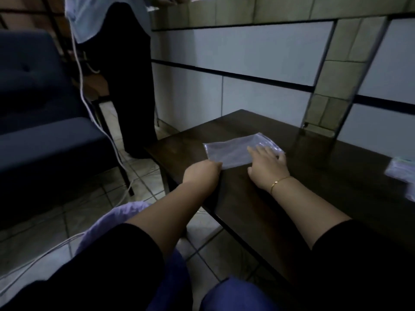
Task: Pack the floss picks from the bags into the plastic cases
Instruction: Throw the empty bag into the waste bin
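Pinning a clear bag (231,151) flat on the dark table (314,176), right hand (268,164) spread wide. Left hand (202,172) pinching its 7 o'clock corner.

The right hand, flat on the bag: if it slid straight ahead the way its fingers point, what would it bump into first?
Probably nothing soon. The right hand would slide over the plastic bag onto bare table; depth is unclear.

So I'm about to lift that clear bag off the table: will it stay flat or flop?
The clear bag looks thin and flat, so it would probably droop. Its glossy film may slide on the smooth table. It seems light.
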